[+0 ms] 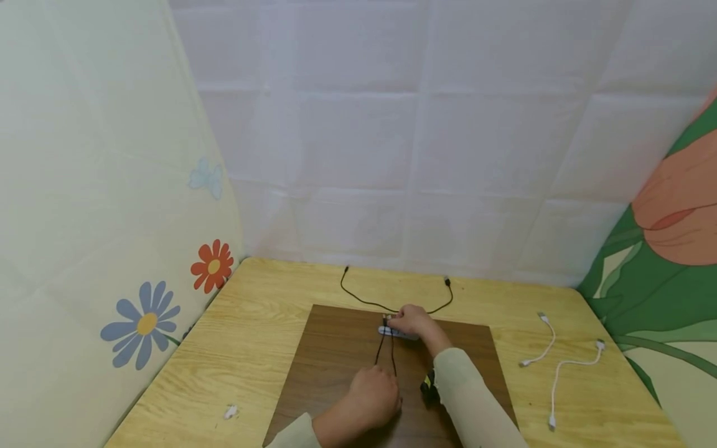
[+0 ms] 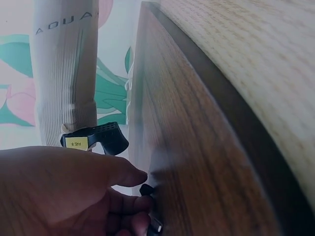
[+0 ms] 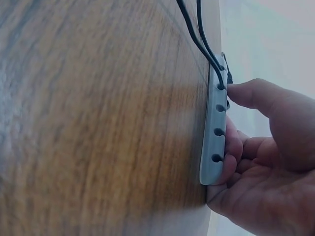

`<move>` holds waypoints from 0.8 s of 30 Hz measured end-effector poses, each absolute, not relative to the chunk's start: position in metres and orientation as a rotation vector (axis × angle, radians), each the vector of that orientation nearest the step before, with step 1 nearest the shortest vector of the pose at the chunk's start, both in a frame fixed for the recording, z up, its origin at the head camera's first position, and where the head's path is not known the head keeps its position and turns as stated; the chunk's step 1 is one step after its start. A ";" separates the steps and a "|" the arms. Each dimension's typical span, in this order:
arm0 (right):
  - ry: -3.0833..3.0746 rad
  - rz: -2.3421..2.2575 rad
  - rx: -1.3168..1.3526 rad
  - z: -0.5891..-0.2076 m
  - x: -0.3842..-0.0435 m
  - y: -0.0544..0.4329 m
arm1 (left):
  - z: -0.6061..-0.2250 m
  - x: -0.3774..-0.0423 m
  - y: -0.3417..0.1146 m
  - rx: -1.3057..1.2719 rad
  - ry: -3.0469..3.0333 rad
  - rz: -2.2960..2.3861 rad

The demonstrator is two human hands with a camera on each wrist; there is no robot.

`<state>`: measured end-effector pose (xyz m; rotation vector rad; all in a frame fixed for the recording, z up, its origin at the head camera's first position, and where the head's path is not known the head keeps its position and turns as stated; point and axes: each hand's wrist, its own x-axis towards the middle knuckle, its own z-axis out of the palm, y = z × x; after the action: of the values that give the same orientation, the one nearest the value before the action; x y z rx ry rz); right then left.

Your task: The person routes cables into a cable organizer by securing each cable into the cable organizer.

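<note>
Two thin black cables [image 3: 190, 30], we see, sit in neighbouring slots of a pale grey strip [image 3: 213, 145] near the brown board's [image 1: 330, 348] far edge | left hand [image 1: 372, 395]: fingers clamped on them; right hand [image 1: 411, 319]: fingers curled at the strip, clamped or not we cannot tell | wide worktop [image 1: 246, 323] left of board; white cables [image 1: 600, 345] lie off its right edge
</note>
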<state>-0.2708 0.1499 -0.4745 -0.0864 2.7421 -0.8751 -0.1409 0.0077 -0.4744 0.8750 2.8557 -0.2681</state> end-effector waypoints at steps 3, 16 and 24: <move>2.743 -0.864 -0.103 -0.474 -0.270 0.150 | -0.475 -0.141 0.008 0.861 2.848 -0.249; 2.746 -0.839 -0.124 -0.475 -0.275 0.149 | -0.475 -0.141 0.005 0.840 2.858 -0.196; 2.721 -0.880 -0.105 -0.476 -0.275 0.154 | -0.472 -0.144 -0.005 0.928 2.910 -0.084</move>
<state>-0.2747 0.1542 -0.4759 -0.1046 2.7207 -0.8799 -0.1441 -0.0052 -0.4719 0.9280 2.9100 -0.0837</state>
